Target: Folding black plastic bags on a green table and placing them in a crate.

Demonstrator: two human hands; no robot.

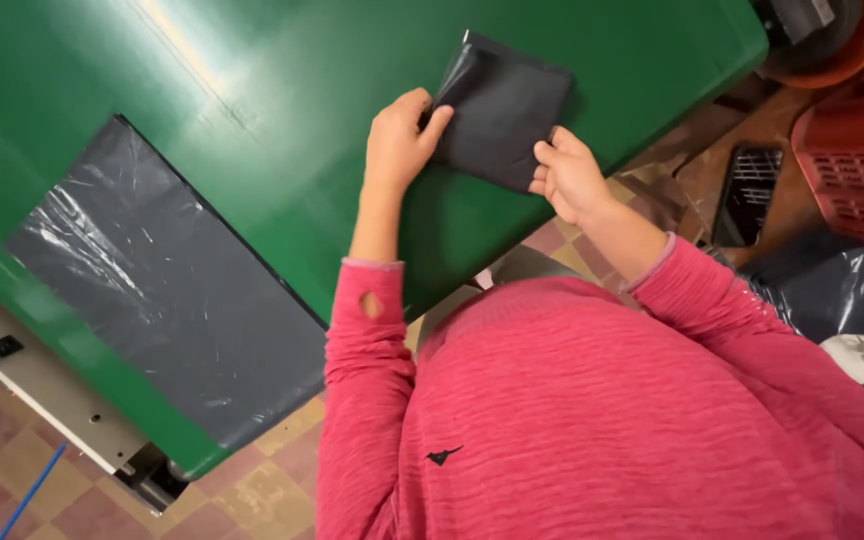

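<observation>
Fingers of both hands pinched a small folded dark bag (pixel 504 108) flat against the green table (pixel 282 100), probably to keep its folds from springing open. Across the table, well apart, a larger grey plastic sheet (pixel 167 285) lay spread flat, one corner reaching the near edge; bare green between the two left room to slide. At the bag, the left hand (pixel 399 140) gripped the upper corner, thumb on top, and the right hand (pixel 567 175) nipped the lower edge, just beside the table's rim.
</observation>
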